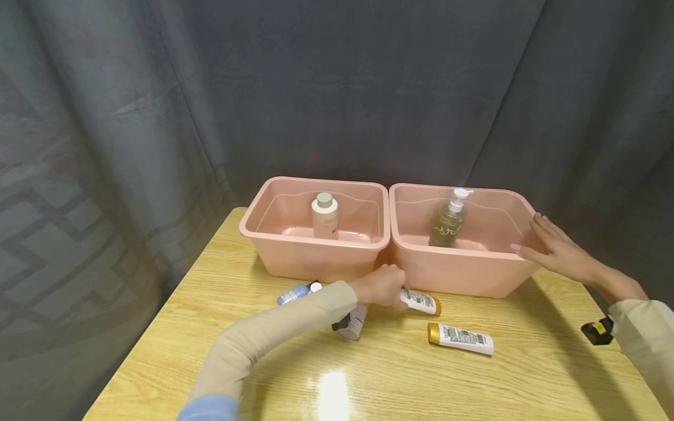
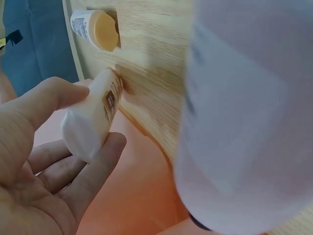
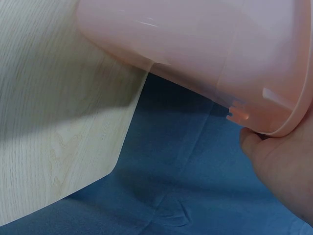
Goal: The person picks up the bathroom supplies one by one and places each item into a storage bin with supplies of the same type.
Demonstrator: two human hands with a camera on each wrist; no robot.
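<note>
My left hand (image 1: 382, 285) grips a white bottle with a gold cap (image 1: 419, 300) lying in front of the pink bins. In the left wrist view the thumb lies on one side of this bottle and the fingers on the other, at its white base end. A second gold-capped white bottle (image 1: 466, 339) lies nearer on the table. My right hand (image 1: 566, 254) rests at the right corner of the right pink bin (image 1: 458, 275), fingers extended and thumb apart. In the right wrist view part of that hand (image 3: 283, 164) shows beside the bin's rim.
A white grey-capped bottle (image 1: 325, 221) stands in the left pink bin (image 1: 310, 257); a pump bottle (image 1: 447, 227) leans in the right one. A blue bottle (image 1: 293, 294) and a pale bottle (image 1: 355, 323) lie around the left forearm, partly covered. Dark curtain (image 1: 342, 88) hangs behind.
</note>
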